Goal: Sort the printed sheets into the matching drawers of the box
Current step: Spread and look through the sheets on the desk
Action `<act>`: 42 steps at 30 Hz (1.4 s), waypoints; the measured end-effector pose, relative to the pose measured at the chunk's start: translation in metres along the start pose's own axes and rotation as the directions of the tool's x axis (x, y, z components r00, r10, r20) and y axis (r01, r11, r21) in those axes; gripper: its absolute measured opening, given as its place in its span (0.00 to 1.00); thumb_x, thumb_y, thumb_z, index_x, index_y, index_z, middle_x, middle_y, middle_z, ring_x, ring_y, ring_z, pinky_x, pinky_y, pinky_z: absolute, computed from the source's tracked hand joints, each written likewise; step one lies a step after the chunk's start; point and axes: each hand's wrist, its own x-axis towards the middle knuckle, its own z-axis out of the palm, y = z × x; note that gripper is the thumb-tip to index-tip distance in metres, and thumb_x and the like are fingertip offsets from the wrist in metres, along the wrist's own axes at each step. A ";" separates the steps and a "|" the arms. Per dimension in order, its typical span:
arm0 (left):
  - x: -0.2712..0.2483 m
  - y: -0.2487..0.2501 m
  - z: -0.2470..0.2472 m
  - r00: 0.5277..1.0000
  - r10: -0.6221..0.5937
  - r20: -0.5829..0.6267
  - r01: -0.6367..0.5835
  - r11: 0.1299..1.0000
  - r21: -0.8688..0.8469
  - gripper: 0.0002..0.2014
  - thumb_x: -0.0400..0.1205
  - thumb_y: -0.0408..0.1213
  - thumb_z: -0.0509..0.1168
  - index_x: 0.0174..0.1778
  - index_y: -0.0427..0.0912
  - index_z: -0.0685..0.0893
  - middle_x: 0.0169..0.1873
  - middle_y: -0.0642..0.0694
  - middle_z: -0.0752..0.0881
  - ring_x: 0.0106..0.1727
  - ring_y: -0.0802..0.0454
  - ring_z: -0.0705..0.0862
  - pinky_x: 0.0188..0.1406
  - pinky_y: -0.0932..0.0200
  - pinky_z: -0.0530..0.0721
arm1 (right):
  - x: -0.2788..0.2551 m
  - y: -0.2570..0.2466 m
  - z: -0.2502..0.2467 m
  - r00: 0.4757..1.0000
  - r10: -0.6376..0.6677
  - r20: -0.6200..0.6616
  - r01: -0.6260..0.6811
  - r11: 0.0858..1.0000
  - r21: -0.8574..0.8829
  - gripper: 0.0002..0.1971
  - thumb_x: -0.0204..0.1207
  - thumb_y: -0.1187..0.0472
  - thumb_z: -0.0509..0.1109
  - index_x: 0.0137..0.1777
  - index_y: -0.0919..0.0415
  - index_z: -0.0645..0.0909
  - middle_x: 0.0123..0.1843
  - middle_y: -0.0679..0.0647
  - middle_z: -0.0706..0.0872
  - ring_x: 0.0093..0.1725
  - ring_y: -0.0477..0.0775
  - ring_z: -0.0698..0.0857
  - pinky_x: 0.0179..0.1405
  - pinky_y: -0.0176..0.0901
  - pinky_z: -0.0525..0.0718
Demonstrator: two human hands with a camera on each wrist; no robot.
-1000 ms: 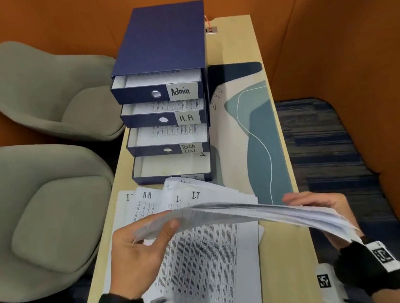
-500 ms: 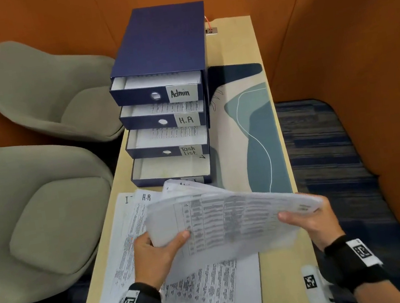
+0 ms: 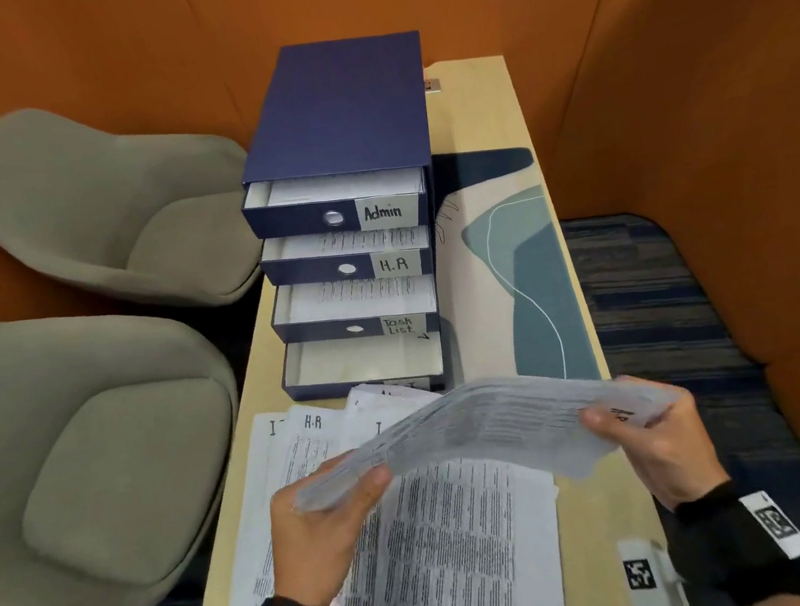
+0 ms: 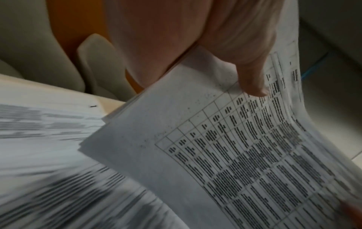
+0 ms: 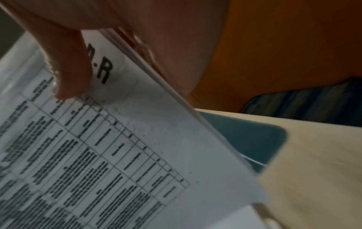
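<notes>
Head view: both hands held one stack of printed sheets (image 3: 489,424) in the air above the desk (image 3: 594,507), near its front end. Left hand (image 3: 324,519) pinched the stack's left edge, thumb on top, fingers under. Right hand (image 3: 660,445) gripped the right edge, thumb on top over a handwritten mark. Compared with half a second earlier the stack had tipped flatter, top face seen more edge-on, and it sagged between the hands; a second earlier it was flatter still and lower on the right. More loose sheets (image 3: 456,554) lay spread on the desk beneath, headers "H.R" and "I" readable. Blue drawer box (image 3: 338,114) stood beyond them, unmoved, all four drawers pulled out: Admin drawer (image 3: 338,216), H.R drawer (image 3: 346,269) and Task List drawer (image 3: 355,329) had paper in them; bottom drawer (image 3: 365,362) showed bare floor. Patterned mat (image 3: 530,283) lay right of the box, two grey chairs (image 3: 98,451) left of the desk.

Left wrist view: thumb (image 4: 252,80) pressed on a table-printed sheet (image 4: 225,147), blurred pages below.

Right wrist view: thumb (image 5: 66,69) clamped the top sheet (image 5: 127,155) beside handwritten ".R"; stack edge was visible.
</notes>
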 end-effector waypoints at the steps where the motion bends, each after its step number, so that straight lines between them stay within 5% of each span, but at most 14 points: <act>1: 0.003 -0.010 -0.003 0.999 -0.037 0.014 0.037 0.999 0.014 0.15 0.69 0.27 0.82 0.51 0.35 0.93 0.42 0.44 0.96 0.45 0.51 0.95 0.41 0.64 0.91 | -0.006 0.009 0.004 1.000 0.024 -0.018 -0.025 0.998 -0.060 0.10 0.66 0.68 0.85 0.44 0.71 0.89 0.41 0.66 0.91 0.41 0.63 0.90 0.39 0.47 0.89; 4: 0.014 -0.040 -0.005 0.981 -0.193 0.029 0.192 0.981 0.037 0.23 0.63 0.38 0.85 0.53 0.38 0.92 0.43 0.44 0.96 0.48 0.46 0.95 0.37 0.60 0.92 | -0.021 0.034 0.022 0.980 0.171 -0.106 -0.180 0.980 -0.081 0.13 0.64 0.75 0.85 0.46 0.65 0.90 0.42 0.60 0.94 0.44 0.60 0.93 0.41 0.40 0.89; 9: 0.025 -0.045 -0.009 0.980 -0.193 0.053 0.193 0.981 0.006 0.18 0.67 0.36 0.84 0.52 0.41 0.92 0.45 0.44 0.95 0.47 0.52 0.94 0.38 0.64 0.91 | -0.025 0.032 0.038 0.928 0.249 -0.276 -0.253 0.967 0.020 0.14 0.66 0.80 0.82 0.44 0.62 0.88 0.38 0.53 0.95 0.38 0.47 0.92 0.44 0.44 0.88; 14: 0.034 -0.057 -0.005 0.951 -0.296 0.084 0.294 0.955 0.040 0.23 0.66 0.45 0.84 0.55 0.45 0.88 0.47 0.45 0.94 0.50 0.51 0.93 0.42 0.58 0.90 | -0.031 0.048 0.054 0.847 0.411 -0.337 -0.432 0.902 0.014 0.17 0.67 0.74 0.85 0.51 0.58 0.87 0.48 0.57 0.93 0.49 0.56 0.90 0.58 0.55 0.85; 18: 0.050 -0.038 -0.014 0.951 -0.300 0.081 0.299 0.954 0.020 0.12 0.73 0.37 0.84 0.47 0.48 0.89 0.40 0.53 0.95 0.44 0.53 0.94 0.39 0.58 0.90 | -0.009 0.018 0.050 0.905 0.288 -0.314 -0.350 0.922 -0.164 0.12 0.71 0.70 0.83 0.52 0.57 0.90 0.50 0.58 0.95 0.49 0.58 0.94 0.46 0.49 0.91; 21: 0.059 -0.021 -0.033 0.958 -0.282 0.060 0.285 0.957 -0.054 0.12 0.74 0.33 0.82 0.52 0.42 0.91 0.45 0.50 0.96 0.46 0.51 0.95 0.41 0.60 0.90 | 0.004 -0.010 0.046 0.910 0.175 -0.377 -0.284 0.924 -0.257 0.14 0.73 0.66 0.83 0.57 0.53 0.89 0.52 0.53 0.94 0.54 0.58 0.93 0.51 0.51 0.89; 24: 0.062 -0.014 -0.042 0.943 -0.330 -0.034 0.319 0.931 -0.178 0.20 0.73 0.37 0.84 0.61 0.41 0.90 0.52 0.49 0.95 0.54 0.46 0.94 0.55 0.47 0.90 | -0.002 -0.031 0.072 0.845 0.323 -0.426 -0.351 0.936 0.015 0.30 0.70 0.58 0.85 0.71 0.53 0.80 0.64 0.57 0.89 0.62 0.61 0.89 0.63 0.62 0.87; 26: 0.053 -0.007 -0.038 0.920 -0.385 -0.076 0.353 0.897 -0.265 0.23 0.73 0.39 0.84 0.62 0.41 0.87 0.51 0.48 0.95 0.52 0.47 0.94 0.48 0.52 0.89 | -0.014 -0.045 0.113 0.842 0.503 -0.196 -0.433 0.846 0.312 0.33 0.70 0.57 0.84 0.74 0.55 0.77 0.66 0.61 0.89 0.62 0.66 0.90 0.64 0.68 0.86; 28: 0.038 0.005 -0.029 0.903 -0.430 -0.019 0.404 0.862 -0.308 0.22 0.72 0.41 0.84 0.60 0.42 0.89 0.48 0.50 0.96 0.50 0.48 0.94 0.52 0.49 0.90 | -0.025 -0.051 0.161 0.870 0.492 -0.020 -0.454 0.818 0.355 0.25 0.76 0.65 0.79 0.72 0.55 0.80 0.64 0.60 0.91 0.60 0.66 0.92 0.61 0.69 0.89; 32: 0.017 0.020 -0.034 0.870 -0.452 0.197 0.490 0.749 -0.445 0.24 0.75 0.51 0.80 0.65 0.45 0.88 0.54 0.45 0.95 0.55 0.44 0.94 0.58 0.44 0.87 | -0.017 -0.046 0.193 0.910 0.356 -0.212 -0.331 0.932 0.146 0.26 0.79 0.80 0.70 0.70 0.54 0.81 0.63 0.53 0.92 0.64 0.62 0.90 0.66 0.70 0.87; 34: 0.029 0.022 -0.065 0.835 -0.428 0.347 0.547 0.572 -0.610 0.34 0.78 0.67 0.66 0.72 0.47 0.86 0.64 0.39 0.91 0.58 0.35 0.90 0.52 0.40 0.85 | -0.010 -0.052 0.179 0.906 0.381 -0.187 -0.354 0.921 0.160 0.26 0.80 0.82 0.67 0.71 0.56 0.80 0.62 0.55 0.93 0.63 0.62 0.91 0.66 0.70 0.86; 36: 0.052 0.025 -0.100 0.794 -0.394 0.462 0.607 0.500 -0.617 0.49 0.69 0.79 0.65 0.74 0.42 0.85 0.69 0.32 0.87 0.51 0.34 0.88 0.39 0.44 0.86 | -0.004 -0.061 0.162 0.911 0.399 -0.103 -0.386 0.914 0.126 0.27 0.80 0.83 0.66 0.73 0.58 0.79 0.64 0.57 0.92 0.64 0.63 0.90 0.68 0.72 0.84; 39: 0.090 0.041 -0.116 0.694 -0.385 0.609 0.659 0.680 -0.321 0.48 0.73 0.74 0.68 0.75 0.36 0.84 0.70 0.24 0.82 0.54 0.30 0.89 0.46 0.38 0.89 | 0.012 -0.078 0.156 0.910 0.414 0.034 -0.415 0.909 0.042 0.28 0.80 0.84 0.65 0.75 0.59 0.78 0.66 0.60 0.91 0.66 0.66 0.89 0.70 0.73 0.82; 42: 0.109 0.074 -0.103 0.691 -0.358 0.629 0.533 0.839 -0.109 0.22 0.87 0.49 0.69 0.66 0.33 0.89 0.66 0.27 0.86 0.59 0.34 0.90 0.59 0.45 0.88 | 0.034 -0.097 0.168 0.890 0.437 0.129 -0.434 0.900 -0.049 0.26 0.81 0.82 0.66 0.74 0.60 0.78 0.65 0.60 0.91 0.63 0.66 0.91 0.64 0.68 0.88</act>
